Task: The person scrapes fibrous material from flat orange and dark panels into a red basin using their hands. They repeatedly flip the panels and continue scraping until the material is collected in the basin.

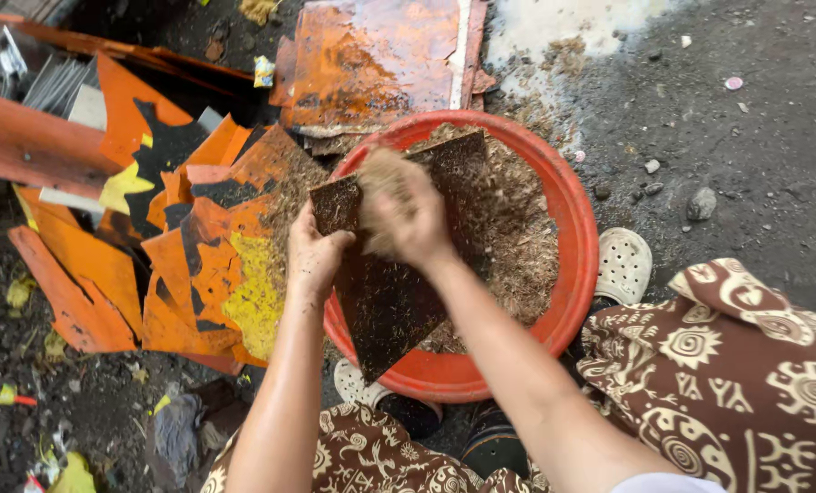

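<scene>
1. Our left hand (312, 256) grips the dark board's (389, 274) left edge, fingers curled around it.
2. Our right hand (408, 219) presses a brown fibre clump (382, 173) on the board, fingers closed over it.
3. The board slants across the red basin (577, 237), which sits on the ground beside orange scraps (106, 274).

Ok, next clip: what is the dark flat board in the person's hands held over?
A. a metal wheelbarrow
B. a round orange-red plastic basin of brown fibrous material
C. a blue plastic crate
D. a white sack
B: the dark flat board, gripped at its edge by the left hand and rubbed by the right hand, slants over the round orange-red plastic basin holding brown fibrous material.
</scene>
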